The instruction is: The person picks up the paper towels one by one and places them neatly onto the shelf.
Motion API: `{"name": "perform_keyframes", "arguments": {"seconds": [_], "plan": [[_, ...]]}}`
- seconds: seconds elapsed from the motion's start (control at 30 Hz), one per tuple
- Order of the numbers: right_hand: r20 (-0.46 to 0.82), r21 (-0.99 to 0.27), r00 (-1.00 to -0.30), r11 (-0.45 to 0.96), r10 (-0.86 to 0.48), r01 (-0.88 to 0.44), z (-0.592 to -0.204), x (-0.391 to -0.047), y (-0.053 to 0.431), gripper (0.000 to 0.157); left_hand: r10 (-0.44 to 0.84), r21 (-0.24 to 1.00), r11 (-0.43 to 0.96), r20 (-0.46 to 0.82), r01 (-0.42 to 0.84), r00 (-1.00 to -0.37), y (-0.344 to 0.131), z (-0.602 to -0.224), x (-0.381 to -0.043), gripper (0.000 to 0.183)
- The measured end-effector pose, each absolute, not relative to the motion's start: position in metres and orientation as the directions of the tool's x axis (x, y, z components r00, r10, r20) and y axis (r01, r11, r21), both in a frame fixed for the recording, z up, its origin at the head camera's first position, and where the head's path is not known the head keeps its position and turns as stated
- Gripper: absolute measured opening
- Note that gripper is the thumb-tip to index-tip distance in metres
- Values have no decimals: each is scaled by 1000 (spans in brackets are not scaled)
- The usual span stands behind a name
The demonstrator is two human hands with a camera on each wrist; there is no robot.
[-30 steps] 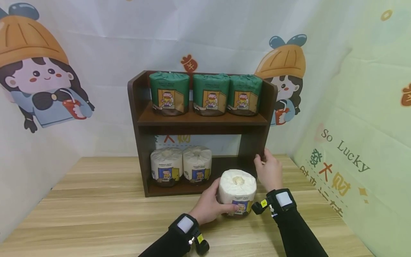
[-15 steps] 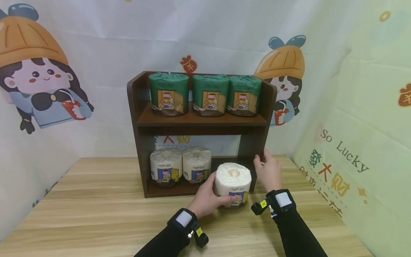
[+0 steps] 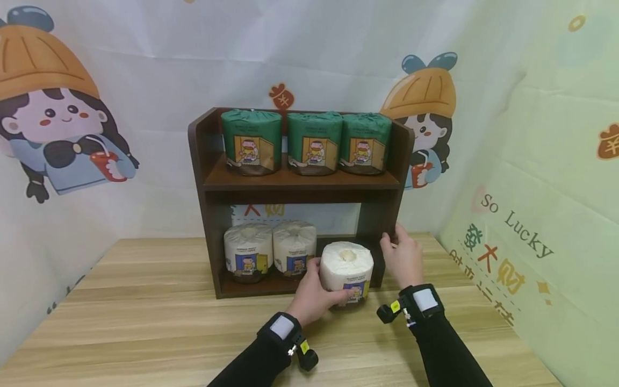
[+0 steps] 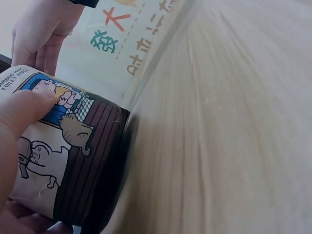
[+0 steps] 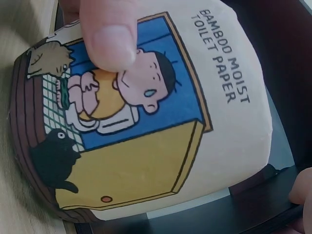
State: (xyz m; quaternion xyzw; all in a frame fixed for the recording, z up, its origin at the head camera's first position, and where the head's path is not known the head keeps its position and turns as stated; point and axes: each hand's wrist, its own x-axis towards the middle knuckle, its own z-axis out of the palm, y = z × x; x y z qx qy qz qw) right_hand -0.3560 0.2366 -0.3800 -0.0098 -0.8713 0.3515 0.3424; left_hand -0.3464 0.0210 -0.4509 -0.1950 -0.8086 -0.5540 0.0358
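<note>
My left hand [image 3: 316,293] grips a white-wrapped toilet paper roll [image 3: 346,264] from its left side. The thumb lies across the printed front, and the other fingers go round the left side. The roll is upright, at the right front of the lower compartment of a dark brown shelf [image 3: 300,185]. In the right wrist view the roll [image 5: 229,141] fills most of the picture, with the left thumb pressed on its label. My right hand [image 3: 405,260] holds the front edge of the shelf's right side panel, thumb inside and fingers outside.
Two white-wrapped rolls [image 3: 249,252] stand side by side at the lower compartment's left. Green-wrapped rolls [image 3: 315,142] stand in a row on the upper board. The shelf rests on a wood-grain table [image 3: 145,317], with a printed cloth [image 3: 164,80] hanging behind.
My left hand has carried the white roll away from me and slightly left, from over the table to the lower compartment's front. The right hand has kept its hold on the side panel.
</note>
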Motion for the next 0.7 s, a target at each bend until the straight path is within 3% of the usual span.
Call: {"name": "perform_keyframes", "arguments": {"seconds": [0.33, 0.5, 0.7], "plan": [[587, -618, -769, 754, 254, -222, -381, -357, 237, 23, 96, 809, 461, 363, 365, -927, 28, -451, -346, 101], [578, -622, -775, 753, 256, -215, -380, -355, 236, 23, 10, 829, 448, 371, 336, -929, 32, -453, -344, 72], [579, -619, -774, 756, 255, -214, -380, -356, 236, 22, 94, 822, 429, 371, 374, -924, 33, -454, -340, 40]]}}
